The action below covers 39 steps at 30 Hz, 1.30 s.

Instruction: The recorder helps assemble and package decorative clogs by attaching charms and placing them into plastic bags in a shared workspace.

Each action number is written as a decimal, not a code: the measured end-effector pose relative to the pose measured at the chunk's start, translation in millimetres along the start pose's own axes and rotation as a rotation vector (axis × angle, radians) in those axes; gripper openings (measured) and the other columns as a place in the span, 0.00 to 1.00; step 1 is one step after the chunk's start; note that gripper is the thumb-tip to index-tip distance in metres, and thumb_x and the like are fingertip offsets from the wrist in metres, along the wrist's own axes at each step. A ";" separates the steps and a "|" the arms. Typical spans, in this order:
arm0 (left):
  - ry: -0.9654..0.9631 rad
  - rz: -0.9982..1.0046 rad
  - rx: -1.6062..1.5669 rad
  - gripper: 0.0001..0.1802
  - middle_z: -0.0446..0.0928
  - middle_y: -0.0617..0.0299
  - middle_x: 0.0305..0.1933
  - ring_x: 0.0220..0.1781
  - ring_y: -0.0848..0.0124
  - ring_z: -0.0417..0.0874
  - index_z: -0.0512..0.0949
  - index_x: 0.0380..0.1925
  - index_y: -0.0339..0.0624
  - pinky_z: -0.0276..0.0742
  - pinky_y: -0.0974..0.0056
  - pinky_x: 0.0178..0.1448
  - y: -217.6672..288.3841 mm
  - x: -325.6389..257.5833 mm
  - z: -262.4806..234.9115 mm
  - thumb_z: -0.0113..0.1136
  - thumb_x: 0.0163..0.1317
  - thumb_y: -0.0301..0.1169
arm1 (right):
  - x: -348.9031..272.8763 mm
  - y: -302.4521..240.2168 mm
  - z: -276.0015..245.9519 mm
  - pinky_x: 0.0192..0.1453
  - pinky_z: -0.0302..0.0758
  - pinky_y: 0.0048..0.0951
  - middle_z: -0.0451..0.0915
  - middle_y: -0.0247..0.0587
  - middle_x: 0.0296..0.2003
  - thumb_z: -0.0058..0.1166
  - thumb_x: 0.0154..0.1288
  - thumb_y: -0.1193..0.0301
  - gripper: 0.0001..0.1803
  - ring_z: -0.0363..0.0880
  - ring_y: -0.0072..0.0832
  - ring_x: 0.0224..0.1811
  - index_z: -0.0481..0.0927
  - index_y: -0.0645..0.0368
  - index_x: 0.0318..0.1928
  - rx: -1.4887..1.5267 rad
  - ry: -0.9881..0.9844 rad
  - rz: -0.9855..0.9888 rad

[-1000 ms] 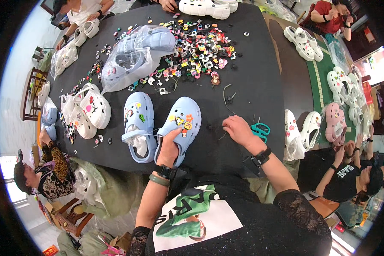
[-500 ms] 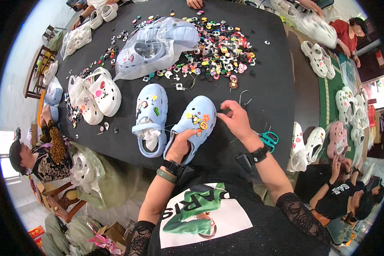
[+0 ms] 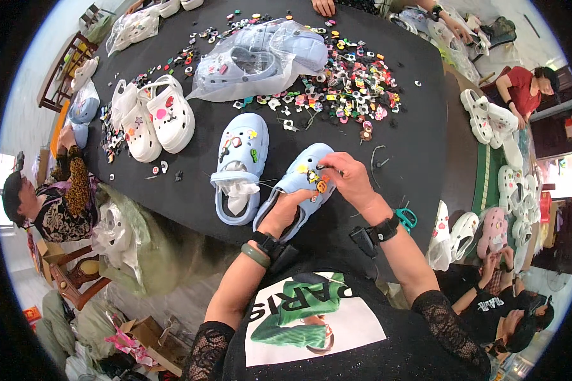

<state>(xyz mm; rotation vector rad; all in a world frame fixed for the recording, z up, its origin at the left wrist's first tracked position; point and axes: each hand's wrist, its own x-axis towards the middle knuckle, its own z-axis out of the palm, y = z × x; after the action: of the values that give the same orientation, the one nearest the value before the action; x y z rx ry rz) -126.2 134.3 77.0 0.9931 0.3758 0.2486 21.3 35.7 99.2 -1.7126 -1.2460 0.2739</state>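
A light blue clog (image 3: pixel 308 166) with colourful shoe charms on its top is in front of me. My left hand (image 3: pixel 291 208) grips it at the opening, fingers inside and thumb pressed on the upper near the charms. Over the charms my right hand (image 3: pixel 349 180) is closed in a pinch at the clog's top; what is between its fingertips is hidden. The matching blue clog (image 3: pixel 243 149) stands just left, charms on its upper and white stuffing in its opening. A thin tie runs between the two.
Loose shoe charms (image 3: pixel 356 86) lie heaped across the black table (image 3: pixel 190 181). Beyond are bagged blue clogs (image 3: pixel 248 66); white decorated clogs (image 3: pixel 171 120) stand left. Teal scissors (image 3: pixel 405 219) lie beside my right forearm. Several people work around, one in a red top (image 3: pixel 513 86).
My right hand has moved left from beside the clog onto its charms. My left hand keeps its hold. The whole view has shifted slightly.
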 end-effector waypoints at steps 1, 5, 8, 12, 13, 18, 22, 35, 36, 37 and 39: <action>-0.013 -0.008 -0.028 0.21 0.75 0.59 0.46 0.47 0.71 0.75 0.72 0.47 0.32 0.70 0.68 0.51 1.7 0.1 0.9 0.53 0.51 0.24 | 1.7 -3.3 0.9 0.40 0.75 0.28 0.77 0.41 0.35 0.58 0.50 0.81 0.09 0.77 0.32 0.36 0.79 0.62 0.34 -0.013 0.029 0.057; -0.033 -0.043 -0.082 0.22 0.74 0.61 0.45 0.47 0.71 0.75 0.71 0.48 0.34 0.69 0.69 0.51 3.4 1.2 0.4 0.53 0.49 0.23 | 0.9 -1.7 10.6 0.40 0.75 0.30 0.76 0.41 0.32 0.58 0.47 0.82 0.09 0.76 0.36 0.36 0.78 0.62 0.32 -0.092 0.132 0.030; -0.036 -0.040 -0.052 0.21 0.74 0.62 0.44 0.46 0.72 0.74 0.72 0.47 0.35 0.68 0.69 0.52 3.0 -0.3 -1.8 0.54 0.49 0.24 | -1.8 -5.2 10.6 0.39 0.75 0.30 0.76 0.41 0.34 0.58 0.44 0.82 0.14 0.75 0.36 0.37 0.77 0.62 0.35 -0.277 0.115 -0.168; -0.033 0.001 -0.083 0.21 0.73 0.62 0.44 0.47 0.72 0.72 0.71 0.47 0.35 0.66 0.68 0.54 0.7 1.8 1.0 0.53 0.49 0.25 | -8.3 -9.1 7.6 0.42 0.75 0.33 0.75 0.40 0.36 0.56 0.46 0.81 0.15 0.75 0.37 0.38 0.76 0.61 0.39 -0.384 0.044 -0.237; -0.016 0.013 -0.083 0.22 0.74 0.61 0.45 0.47 0.72 0.73 0.71 0.48 0.34 0.67 0.68 0.53 -0.9 1.8 1.0 0.52 0.50 0.24 | -8.7 -12.3 7.6 0.44 0.73 0.34 0.75 0.40 0.38 0.54 0.48 0.80 0.15 0.74 0.36 0.41 0.76 0.60 0.40 -0.479 0.004 -0.240; -0.008 0.019 -0.092 0.22 0.74 0.62 0.44 0.45 0.73 0.74 0.70 0.49 0.33 0.68 0.69 0.50 -3.0 1.4 -2.6 0.51 0.50 0.23 | -6.2 -31.5 5.2 0.48 0.66 0.38 0.73 0.36 0.43 0.49 0.54 0.73 0.13 0.70 0.34 0.48 0.77 0.58 0.42 -0.731 -0.158 -0.250; -0.026 0.016 -0.067 0.20 0.73 0.63 0.42 0.42 0.74 0.72 0.70 0.48 0.35 0.68 0.70 0.47 -6.5 2.8 -5.3 0.51 0.51 0.24 | -0.2 -31.8 1.1 0.47 0.62 0.39 0.72 0.33 0.44 0.51 0.54 0.68 0.14 0.67 0.34 0.51 0.78 0.55 0.42 -0.688 -0.252 -0.138; 0.027 0.012 0.688 0.19 0.73 0.54 0.42 0.47 0.68 0.74 0.72 0.45 0.36 0.68 0.66 0.51 77.4 -90.5 -35.3 0.62 0.53 0.29 | -40.4 -91.4 5.5 0.41 0.74 0.33 0.75 0.47 0.37 0.54 0.54 0.79 0.08 0.76 0.40 0.37 0.78 0.61 0.37 -0.143 -0.142 0.054; 0.148 0.095 0.739 0.18 0.73 0.54 0.42 0.47 0.66 0.73 0.74 0.44 0.37 0.68 0.66 0.50 84.8 -101.7 -52.0 0.62 0.51 0.26 | -47.2 -100.1 9.4 0.42 0.73 0.31 0.76 0.47 0.37 0.53 0.57 0.77 0.09 0.77 0.36 0.38 0.77 0.61 0.40 0.077 -0.330 0.152; 0.315 0.252 0.886 0.22 0.71 0.54 0.45 0.50 0.66 0.72 0.72 0.47 0.37 0.67 0.65 0.52 87.1 -103.6 -71.1 0.60 0.49 0.24 | -48.4 -108.2 17.5 0.43 0.73 0.30 0.75 0.48 0.40 0.52 0.59 0.74 0.12 0.77 0.35 0.39 0.74 0.62 0.45 0.176 -0.460 0.267; 0.482 0.324 0.949 0.31 0.67 0.54 0.52 0.56 0.64 0.68 0.67 0.55 0.39 0.65 0.64 0.55 89.7 -96.6 -99.6 0.57 0.45 0.21 | -53.5 -112.7 40.3 0.43 0.73 0.29 0.75 0.49 0.42 0.52 0.61 0.72 0.16 0.77 0.33 0.39 0.71 0.64 0.49 0.275 -0.567 0.388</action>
<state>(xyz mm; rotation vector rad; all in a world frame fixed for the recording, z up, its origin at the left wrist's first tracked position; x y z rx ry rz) -258.5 221.8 123.2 1.9413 0.8093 0.6402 -97.8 15.5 150.0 -1.6741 -1.1792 1.1734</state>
